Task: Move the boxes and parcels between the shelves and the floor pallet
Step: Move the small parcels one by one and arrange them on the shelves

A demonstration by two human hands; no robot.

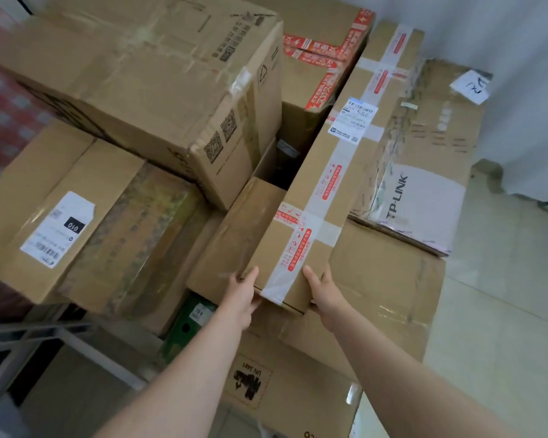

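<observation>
The long narrow carton (355,159), crossed by clear and red-printed tape and bearing a white shipping label, lies slantwise on top of the stack of parcels, its far end towards the wall and its near end towards the person. Just beside its left flank stands a big tilted carton (140,90) with QR codes on its end, perched on lower boxes, and a dark gap opens between the two. Behind that is a carton with red tape (323,42). Against the right flank lies a flat, wrinkled TP-LINK box (424,184). The near end rests over a taped brown box (228,248) and a broad carton (389,295). The left hand (244,298) grips the near left corner, thumb on top and fingers curled under the end; the right hand (325,292) grips the near right corner likewise. Further left sits a carton with a white label (45,216); below the hands are a green box (187,327) and a carton marked UN 3481 (282,390). A grey metal frame (45,336) shows at lower left, pale glossy floor tiles (503,311) at right, a white wall (519,90) beyond.
</observation>
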